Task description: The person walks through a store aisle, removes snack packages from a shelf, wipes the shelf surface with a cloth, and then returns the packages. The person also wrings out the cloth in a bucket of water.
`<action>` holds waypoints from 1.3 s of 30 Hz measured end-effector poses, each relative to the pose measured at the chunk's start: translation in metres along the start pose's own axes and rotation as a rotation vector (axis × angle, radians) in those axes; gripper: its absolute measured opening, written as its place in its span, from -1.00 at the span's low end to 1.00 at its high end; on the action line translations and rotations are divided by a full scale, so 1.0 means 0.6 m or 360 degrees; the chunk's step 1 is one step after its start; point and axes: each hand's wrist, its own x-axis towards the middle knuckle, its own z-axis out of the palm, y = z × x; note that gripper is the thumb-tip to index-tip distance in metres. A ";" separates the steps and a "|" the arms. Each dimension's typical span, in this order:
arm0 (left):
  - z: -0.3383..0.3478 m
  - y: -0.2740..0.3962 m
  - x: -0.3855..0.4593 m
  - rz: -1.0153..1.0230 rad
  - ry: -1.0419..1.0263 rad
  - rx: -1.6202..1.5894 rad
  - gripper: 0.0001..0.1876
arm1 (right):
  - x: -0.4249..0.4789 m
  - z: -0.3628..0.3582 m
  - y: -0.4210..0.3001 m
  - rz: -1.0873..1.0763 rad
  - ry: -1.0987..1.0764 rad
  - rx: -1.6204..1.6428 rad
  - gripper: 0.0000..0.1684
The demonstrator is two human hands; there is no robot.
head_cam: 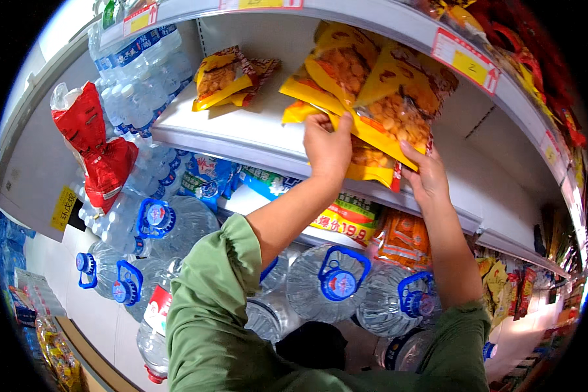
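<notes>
Several yellow snack bags (pixel 397 117) with clear windows and round, tan snacks inside lie bunched together on a white store shelf (pixel 274 142). My left hand (pixel 329 142) pinches the yellow lower edge of the bags near their middle. At the right lower corner, my right hand (pixel 425 169) touches the edge with its thumb on top and its fingers partly hidden below. Another yellow bag (pixel 367 157) shows under the bunch. Apart from these, smaller-looking yellow and red bags (pixel 223 81) rest at the shelf's left side.
Large water bottles with blue handles (pixel 340 281) stand below the shelf. Shrink-wrapped water bottles (pixel 137 98) are stacked at left, with a red bag (pixel 95 147) on them. The upper shelf edge (pixel 372 24) with price tags crosses above. Orange packets (pixel 402 237) lie on the lower shelf.
</notes>
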 end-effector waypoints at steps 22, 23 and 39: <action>-0.373 0.001 0.506 -0.0434 0.0004 0.1030 -0.24 | 0.067 -0.089 -0.057 0.0330 -0.0381 0.0124 -0.34; -0.371 -0.007 0.511 -0.0544 0.0010 0.0984 -0.41 | 0.081 -0.090 -0.045 0.0277 -0.0435 0.0176 -0.36; -0.177 0.151 0.287 0.0002 -0.0807 -0.0801 -0.54 | 0.085 -0.095 -0.056 0.0339 -0.0529 0.0328 -0.40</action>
